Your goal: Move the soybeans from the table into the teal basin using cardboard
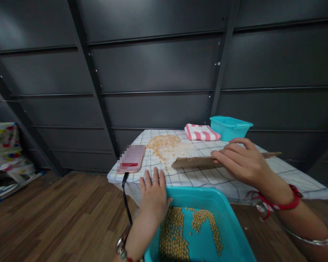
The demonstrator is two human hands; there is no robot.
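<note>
My right hand (pixel 239 160) grips a long brown piece of cardboard (pixel 194 162), which stands on edge above the checked tablecloth. My left hand (pixel 154 196) has its fingers stretched out flat at the table's front edge, with its thumb by the corner of a turquoise plastic tub (pixel 229 214). The tub is below the table edge, and many round yellow beans (pixel 177 236) lie in it, mostly along its left side. More beans (pixel 164 143) are spread in a loose patch on the cloth, beyond my left hand and left of the cardboard.
A phone in a pink case (pixel 131 158) lies at the table's left edge, its black strap (pixel 126 200) hanging down. At the back are a folded pink-and-white striped towel (pixel 202 132) and a second turquoise tub (pixel 229 128). A dark panelled wall (pixel 153 65) rises behind the table.
</note>
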